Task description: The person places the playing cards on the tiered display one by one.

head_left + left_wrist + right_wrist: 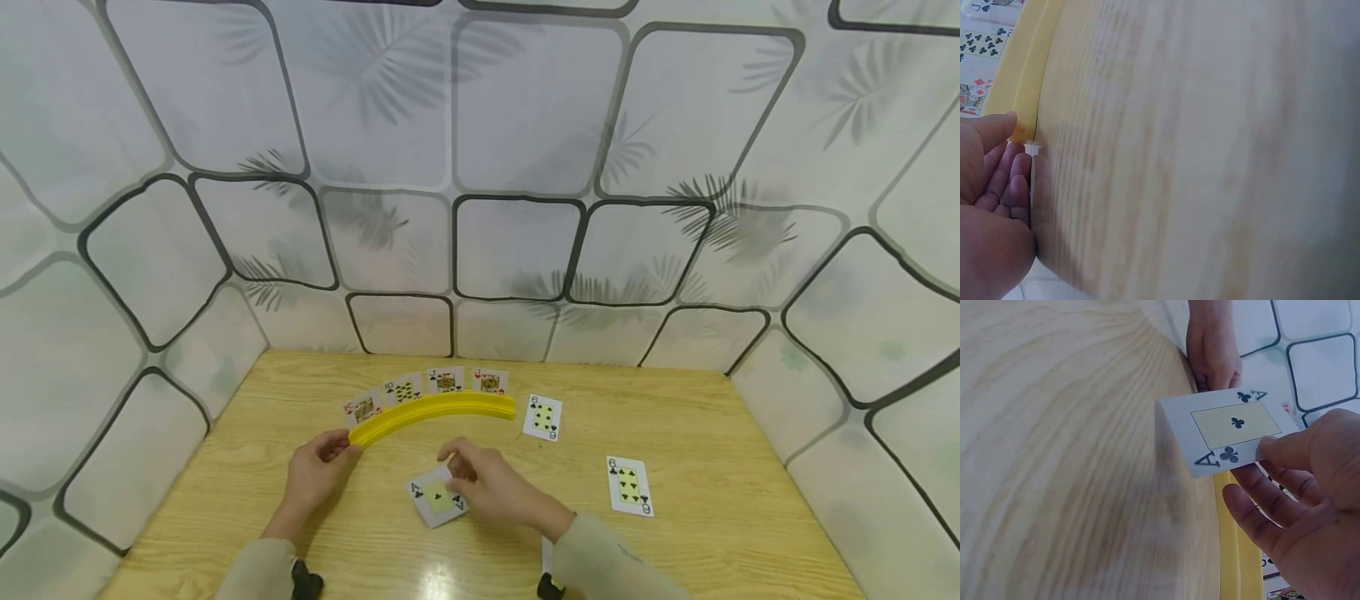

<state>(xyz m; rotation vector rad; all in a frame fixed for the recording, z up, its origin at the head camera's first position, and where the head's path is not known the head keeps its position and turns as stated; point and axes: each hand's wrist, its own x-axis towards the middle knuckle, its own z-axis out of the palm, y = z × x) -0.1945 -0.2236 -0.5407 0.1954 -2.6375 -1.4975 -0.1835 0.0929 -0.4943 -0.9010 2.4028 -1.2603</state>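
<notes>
My left hand (pixel 318 475) pinches the left end of a curved yellow playing-card holder (pixel 431 408). In the left wrist view the thumb lies on the end of the holder (pixel 1029 94). A red king (pixel 364 408), a ten of clubs (pixel 404 388), a jack of spades (pixel 446 380) and a red jack (pixel 490 382) stand in it, their lower parts hidden. My right hand (pixel 495 487) pinches an ace of clubs (pixel 437 497) by its edge, in front of the holder. The right wrist view shows the ace (pixel 1229 428) tilted above the table, thumb on its face.
A black six (pixel 542 417) lies face up right of the holder. Further right lies a six of clubs (pixel 630 486). Part of another card (pixel 547 554) shows beside the right sleeve. Patterned walls (pixel 517 250) enclose the wooden table (pixel 720 533) at the back and sides.
</notes>
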